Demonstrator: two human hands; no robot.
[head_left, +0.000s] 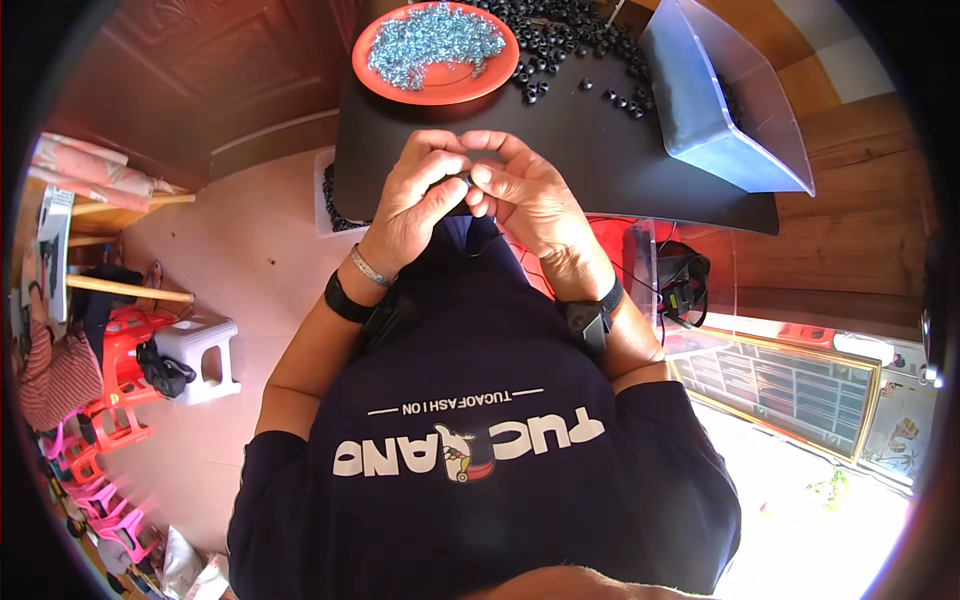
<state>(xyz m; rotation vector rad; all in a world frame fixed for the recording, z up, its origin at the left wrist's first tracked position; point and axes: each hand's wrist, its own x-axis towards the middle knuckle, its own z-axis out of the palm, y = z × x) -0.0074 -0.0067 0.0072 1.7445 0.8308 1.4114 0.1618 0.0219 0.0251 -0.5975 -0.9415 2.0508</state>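
My left hand point(415, 198) and my right hand point(532, 200) meet over the near edge of the black table point(600, 160). Between the thumbs and fingertips of both is a small black part point(466, 180), mostly covered by the fingers, so its full shape is hidden. Beyond my hands sits an orange plate point(440, 97) heaped with small shiny silver-blue metal pieces point(430, 45). Many small round black parts point(560, 45) lie scattered on the tabletop to the right of the plate.
At the table's right stands a translucent plastic bin point(735, 155), tilted, with dark pieces inside. Below the table's left edge, a container point(325, 215) holds more black parts. Red and white plastic stools point(205, 350) and another person in a striped sleeve point(60, 380) are at the left.
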